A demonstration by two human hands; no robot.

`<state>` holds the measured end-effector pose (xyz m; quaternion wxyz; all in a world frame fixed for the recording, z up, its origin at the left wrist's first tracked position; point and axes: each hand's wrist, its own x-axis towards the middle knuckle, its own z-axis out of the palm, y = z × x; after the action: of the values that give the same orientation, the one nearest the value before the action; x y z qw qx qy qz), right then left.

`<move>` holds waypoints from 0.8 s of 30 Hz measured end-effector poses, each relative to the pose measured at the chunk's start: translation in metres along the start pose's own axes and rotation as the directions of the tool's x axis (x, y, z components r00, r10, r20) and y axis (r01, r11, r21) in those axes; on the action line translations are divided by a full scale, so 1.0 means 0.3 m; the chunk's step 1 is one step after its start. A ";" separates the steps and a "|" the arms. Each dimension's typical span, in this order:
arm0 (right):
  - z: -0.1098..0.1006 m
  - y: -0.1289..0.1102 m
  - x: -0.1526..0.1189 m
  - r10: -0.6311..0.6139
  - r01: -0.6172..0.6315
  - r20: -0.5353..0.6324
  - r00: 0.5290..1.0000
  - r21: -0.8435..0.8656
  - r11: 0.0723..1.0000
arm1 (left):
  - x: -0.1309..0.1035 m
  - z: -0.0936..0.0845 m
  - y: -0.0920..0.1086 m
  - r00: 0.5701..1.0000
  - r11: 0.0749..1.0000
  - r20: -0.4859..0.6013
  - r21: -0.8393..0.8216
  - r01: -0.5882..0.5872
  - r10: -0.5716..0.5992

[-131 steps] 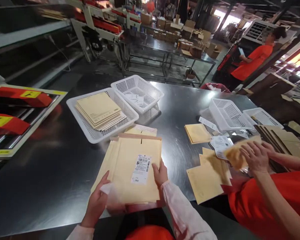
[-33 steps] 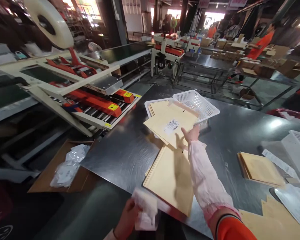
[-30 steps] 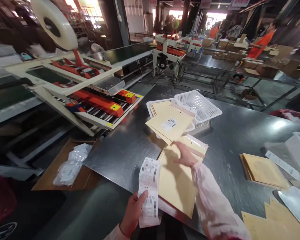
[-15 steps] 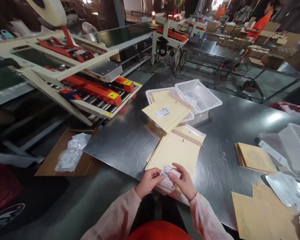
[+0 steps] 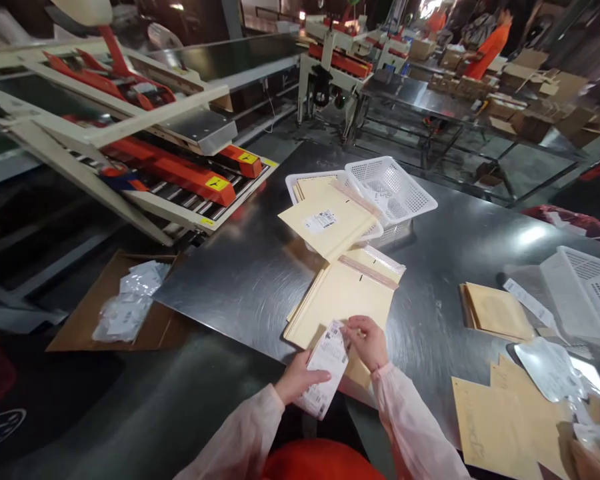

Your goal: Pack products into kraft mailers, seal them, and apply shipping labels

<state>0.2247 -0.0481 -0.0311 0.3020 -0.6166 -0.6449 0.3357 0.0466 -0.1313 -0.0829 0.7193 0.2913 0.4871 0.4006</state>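
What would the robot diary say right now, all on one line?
left hand: holding label strip | right hand: pinching strip's top | envelope stack: beyond hands, on table

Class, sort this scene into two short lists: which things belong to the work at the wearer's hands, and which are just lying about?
In use, it seems:
- label strip, held by left hand, pinched by right hand
- envelope stack beyond them
- labelled envelope, partly over a basket

Lying about:
- small envelopes, right
- carton of clear packets
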 end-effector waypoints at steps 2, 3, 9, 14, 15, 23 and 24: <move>0.022 0.046 0.094 -0.031 0.010 -0.107 0.994 -0.194 0.981 | -0.029 -0.071 -0.076 0.987 0.990 0.079 0.029 0.139 -0.141; 0.031 0.067 0.133 -0.040 0.000 -0.140 0.989 -0.271 0.963 | -0.050 -0.114 -0.127 0.977 0.981 0.093 0.047 0.190 -0.194; -0.001 0.160 0.166 0.113 -0.286 -0.404 0.908 -0.397 0.872 | -0.218 -0.352 -0.366 0.936 0.917 0.015 0.204 0.343 -0.353; -0.109 0.228 0.035 0.359 -0.453 -0.352 0.864 -0.234 0.860 | -0.258 -0.366 -0.214 0.974 0.966 0.028 0.134 0.221 -0.227; -0.135 0.239 0.009 0.336 -0.447 -0.438 0.834 -0.178 0.877 | -0.254 -0.352 -0.163 0.980 0.974 0.044 0.125 0.187 -0.194; -0.356 0.091 0.228 0.298 -0.023 -0.605 0.738 0.418 0.908 | -0.258 -0.229 0.124 0.998 0.988 0.059 0.154 0.004 -0.013; -0.356 0.035 0.317 0.271 0.003 -0.604 0.750 0.413 0.911 | -0.260 -0.220 0.139 0.999 0.990 0.048 0.142 -0.007 0.001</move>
<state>0.3114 0.0534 0.0213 0.5967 -0.6674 -0.3732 0.2435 -0.0431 -0.1754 -0.0362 0.7074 0.3521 0.4966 0.3593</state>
